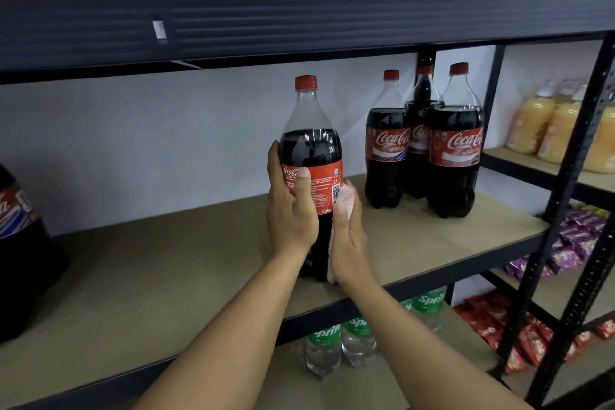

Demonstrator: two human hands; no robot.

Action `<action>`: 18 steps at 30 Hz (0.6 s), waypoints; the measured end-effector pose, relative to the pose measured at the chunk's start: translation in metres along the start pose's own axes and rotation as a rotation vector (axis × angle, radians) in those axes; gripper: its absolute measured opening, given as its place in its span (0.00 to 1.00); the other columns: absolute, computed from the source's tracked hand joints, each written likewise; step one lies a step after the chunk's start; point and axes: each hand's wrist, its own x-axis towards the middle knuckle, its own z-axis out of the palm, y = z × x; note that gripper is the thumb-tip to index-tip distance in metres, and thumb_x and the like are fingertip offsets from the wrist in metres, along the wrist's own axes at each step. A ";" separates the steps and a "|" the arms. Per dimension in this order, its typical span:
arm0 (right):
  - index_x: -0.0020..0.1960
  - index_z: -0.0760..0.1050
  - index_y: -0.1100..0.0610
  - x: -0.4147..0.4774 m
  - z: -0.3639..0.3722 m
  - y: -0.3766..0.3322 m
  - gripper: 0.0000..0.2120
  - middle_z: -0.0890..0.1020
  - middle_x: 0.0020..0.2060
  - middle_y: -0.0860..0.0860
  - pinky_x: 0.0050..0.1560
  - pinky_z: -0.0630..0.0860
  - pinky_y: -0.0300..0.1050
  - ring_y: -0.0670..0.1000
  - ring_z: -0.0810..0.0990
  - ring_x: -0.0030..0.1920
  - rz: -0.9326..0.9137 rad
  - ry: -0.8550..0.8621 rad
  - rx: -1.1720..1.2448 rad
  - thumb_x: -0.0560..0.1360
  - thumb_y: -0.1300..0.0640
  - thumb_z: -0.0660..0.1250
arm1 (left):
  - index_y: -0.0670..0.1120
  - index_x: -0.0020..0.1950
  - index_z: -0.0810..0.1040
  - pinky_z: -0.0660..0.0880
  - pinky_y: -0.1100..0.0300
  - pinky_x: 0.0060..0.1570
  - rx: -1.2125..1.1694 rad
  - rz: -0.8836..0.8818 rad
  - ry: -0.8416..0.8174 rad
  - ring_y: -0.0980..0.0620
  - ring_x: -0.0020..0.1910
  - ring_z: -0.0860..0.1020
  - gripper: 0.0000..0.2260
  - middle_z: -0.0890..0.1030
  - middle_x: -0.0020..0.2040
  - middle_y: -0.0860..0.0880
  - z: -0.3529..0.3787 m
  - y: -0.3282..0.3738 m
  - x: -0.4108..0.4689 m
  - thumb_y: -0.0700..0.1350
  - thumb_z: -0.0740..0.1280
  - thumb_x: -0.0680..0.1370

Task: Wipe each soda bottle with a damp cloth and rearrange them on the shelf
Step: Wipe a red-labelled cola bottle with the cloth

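Brown shelf board [166,276] gives open room between the dark bottle [20,243] at the frame's left edge and centre, where my left hand [291,210] clasps the soda bottle [311,150], upright near the front lip. I judge this is the wiping step: my right hand [349,236] presses the pink cloth [344,200] flat against its side. Next it should go right, beside the three bottles [456,150], minding that lip

Dim, cool, even light. Small white glints streak the middle cola bottle [311,150]. Soft shadow lies beneath the upper shelf [299,27]. Wide-angle distortion bows the shelf edges, and the juice bottles [545,123] at right look blurred.
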 end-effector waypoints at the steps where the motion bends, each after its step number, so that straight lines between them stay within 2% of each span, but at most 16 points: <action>1: 0.79 0.61 0.36 0.000 -0.001 0.001 0.25 0.79 0.65 0.36 0.68 0.73 0.43 0.38 0.77 0.67 -0.001 -0.003 -0.004 0.85 0.32 0.47 | 0.60 0.83 0.55 0.83 0.50 0.56 0.014 0.007 -0.008 0.58 0.59 0.81 0.34 0.74 0.71 0.58 -0.001 -0.001 0.000 0.70 0.52 0.78; 5: 0.81 0.59 0.37 -0.002 -0.002 0.003 0.26 0.78 0.68 0.37 0.69 0.71 0.41 0.36 0.75 0.68 -0.001 -0.012 -0.012 0.85 0.33 0.46 | 0.62 0.83 0.52 0.82 0.50 0.59 0.053 0.019 -0.093 0.56 0.63 0.80 0.36 0.72 0.73 0.57 -0.010 -0.005 0.001 0.73 0.54 0.77; 7: 0.81 0.58 0.36 -0.001 -0.001 0.004 0.26 0.76 0.70 0.37 0.70 0.70 0.41 0.35 0.74 0.69 0.001 -0.011 -0.019 0.85 0.33 0.46 | 0.63 0.83 0.51 0.81 0.54 0.60 0.058 0.016 -0.122 0.56 0.64 0.79 0.39 0.72 0.75 0.56 -0.016 -0.004 0.005 0.73 0.58 0.75; 9: 0.81 0.58 0.35 -0.001 0.000 0.004 0.26 0.75 0.71 0.37 0.71 0.70 0.42 0.36 0.73 0.70 0.007 -0.011 -0.024 0.84 0.32 0.47 | 0.62 0.83 0.50 0.79 0.62 0.56 0.055 0.000 -0.138 0.56 0.64 0.79 0.44 0.71 0.76 0.53 -0.021 -0.003 0.012 0.74 0.62 0.72; 11: 0.81 0.58 0.36 -0.001 0.001 0.004 0.27 0.75 0.71 0.37 0.70 0.70 0.41 0.36 0.73 0.71 0.013 -0.014 -0.023 0.85 0.32 0.47 | 0.62 0.83 0.51 0.79 0.61 0.57 0.042 -0.013 -0.159 0.55 0.66 0.78 0.47 0.71 0.77 0.52 -0.023 0.000 0.018 0.74 0.66 0.69; 13: 0.82 0.58 0.36 -0.002 0.000 0.003 0.27 0.75 0.71 0.37 0.68 0.70 0.39 0.36 0.73 0.70 0.006 -0.018 -0.029 0.85 0.32 0.47 | 0.61 0.82 0.56 0.81 0.58 0.59 -0.003 -0.003 -0.202 0.55 0.66 0.79 0.44 0.73 0.74 0.54 -0.024 0.000 0.021 0.71 0.68 0.70; 16: 0.82 0.58 0.37 -0.002 0.000 0.001 0.29 0.75 0.70 0.37 0.65 0.70 0.36 0.34 0.74 0.68 -0.001 -0.024 -0.042 0.83 0.30 0.46 | 0.58 0.81 0.60 0.81 0.58 0.58 -0.131 -0.012 -0.252 0.56 0.65 0.80 0.37 0.76 0.70 0.57 -0.024 -0.003 0.023 0.64 0.68 0.74; 18: 0.81 0.58 0.37 -0.002 0.000 0.002 0.28 0.76 0.69 0.37 0.66 0.71 0.37 0.35 0.74 0.68 0.001 -0.019 -0.041 0.83 0.31 0.46 | 0.54 0.81 0.60 0.82 0.57 0.57 -0.154 -0.017 -0.252 0.56 0.65 0.80 0.38 0.76 0.69 0.58 -0.025 -0.006 0.025 0.62 0.68 0.75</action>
